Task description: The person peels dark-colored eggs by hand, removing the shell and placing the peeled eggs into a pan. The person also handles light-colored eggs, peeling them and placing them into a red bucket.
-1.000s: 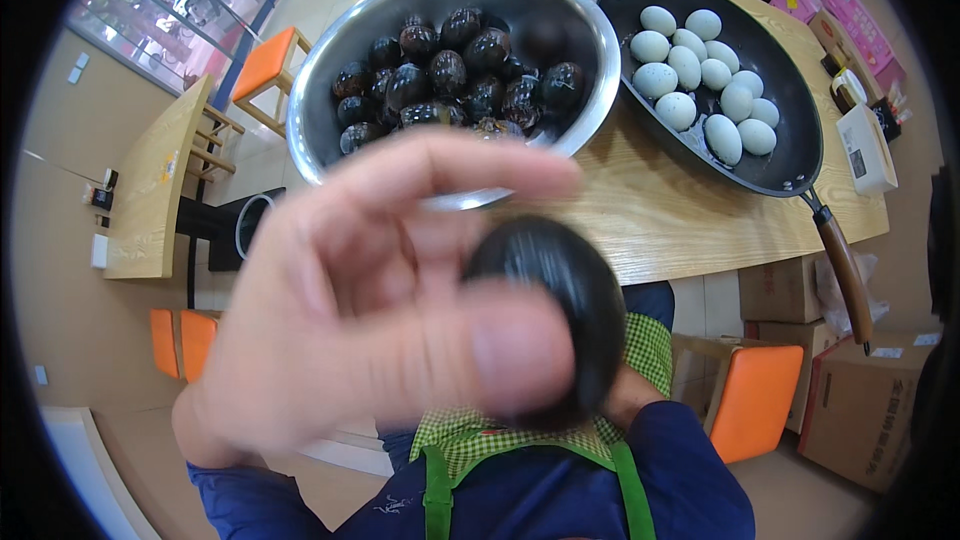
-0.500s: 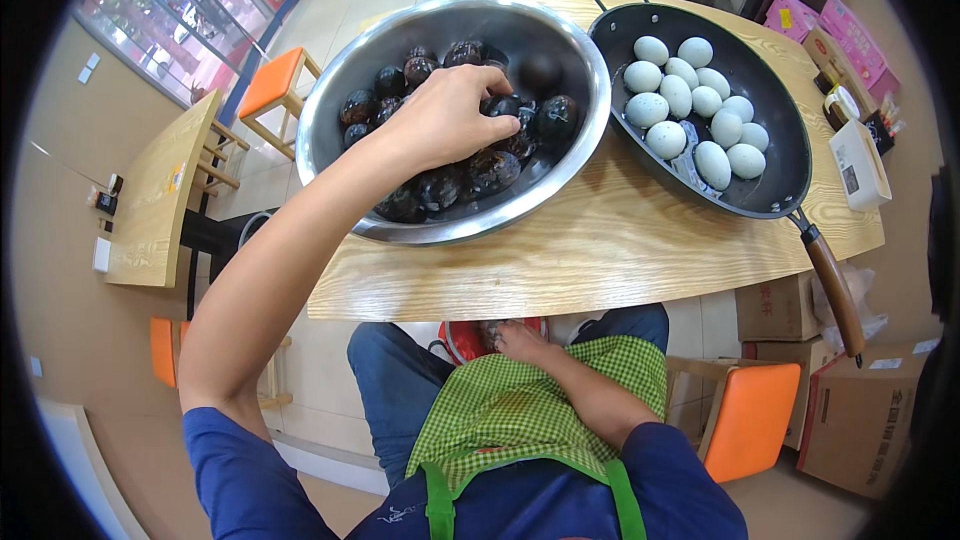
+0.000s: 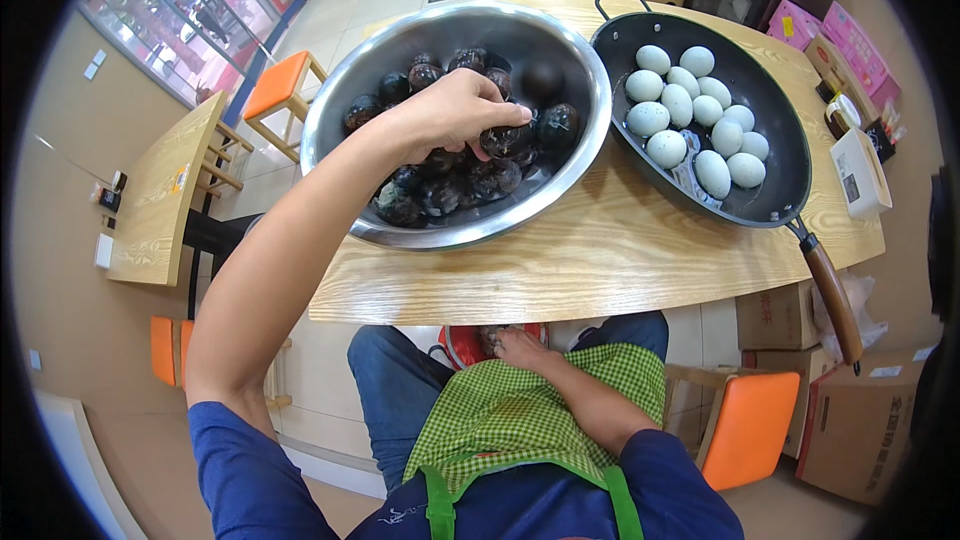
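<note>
My left hand [image 3: 452,114] reaches into a large steel bowl [image 3: 590,145] and is closed on a dark, shiny egg-shaped ball [image 3: 504,143]. Thumb and fingers grip it from above, at the bowl's right side. Several similar dark balls [image 3: 440,196] lie wet in the bowl around it; whether they are coated eggs I cannot tell. Below the table's front edge, between my knees, my right hand [image 3: 520,348] rests at a red container or bag [image 3: 462,345]. A dark lump [image 3: 490,338] shows beside its fingers, which are partly hidden.
Right of the bowl, a black frying pan [image 3: 768,200] with a wooden handle [image 3: 832,300] holds several pale bluish eggs [image 3: 712,173]. A white box [image 3: 860,172] stands at the table's right edge. Orange-seated stools [image 3: 752,425] and cardboard boxes [image 3: 860,430] flank me.
My left hand has closed on a dark ball and drawn it up slightly from the others. The view has shifted a little; my right hand stays low.
</note>
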`<state>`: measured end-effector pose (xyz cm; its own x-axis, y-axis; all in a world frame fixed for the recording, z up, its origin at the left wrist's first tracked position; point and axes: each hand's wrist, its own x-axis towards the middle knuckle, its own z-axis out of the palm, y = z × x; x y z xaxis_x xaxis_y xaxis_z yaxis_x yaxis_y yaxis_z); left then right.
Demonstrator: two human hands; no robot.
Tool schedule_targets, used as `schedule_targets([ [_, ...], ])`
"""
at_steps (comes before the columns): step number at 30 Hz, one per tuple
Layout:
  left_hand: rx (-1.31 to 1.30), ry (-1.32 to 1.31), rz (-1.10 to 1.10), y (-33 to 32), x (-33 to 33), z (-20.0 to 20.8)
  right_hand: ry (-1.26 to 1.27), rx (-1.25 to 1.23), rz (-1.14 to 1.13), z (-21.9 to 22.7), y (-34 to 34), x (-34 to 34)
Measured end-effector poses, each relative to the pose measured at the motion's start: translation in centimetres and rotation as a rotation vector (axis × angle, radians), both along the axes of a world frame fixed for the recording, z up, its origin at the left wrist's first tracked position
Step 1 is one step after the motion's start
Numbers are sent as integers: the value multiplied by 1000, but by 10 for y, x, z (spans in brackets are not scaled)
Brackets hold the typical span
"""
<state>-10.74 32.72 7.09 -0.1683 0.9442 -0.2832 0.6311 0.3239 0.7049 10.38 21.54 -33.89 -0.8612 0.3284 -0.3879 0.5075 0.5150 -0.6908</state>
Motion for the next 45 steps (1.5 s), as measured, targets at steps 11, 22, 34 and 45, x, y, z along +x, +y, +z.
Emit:
schedule_targets([
  [11, 177, 309, -80, -3, 2, 4, 219, 75, 21, -36, -3, 2],
  [22, 838, 9, -95, -118, 54, -3, 34, -48, -187, -4, 1, -9],
  [34, 468, 8, -102, -257, 100, -82, 472, 126, 24, 19, -18, 16],
  [45, 470, -475, 281, -297, 108, -123, 822, 888, -641, 410, 131, 132],
])
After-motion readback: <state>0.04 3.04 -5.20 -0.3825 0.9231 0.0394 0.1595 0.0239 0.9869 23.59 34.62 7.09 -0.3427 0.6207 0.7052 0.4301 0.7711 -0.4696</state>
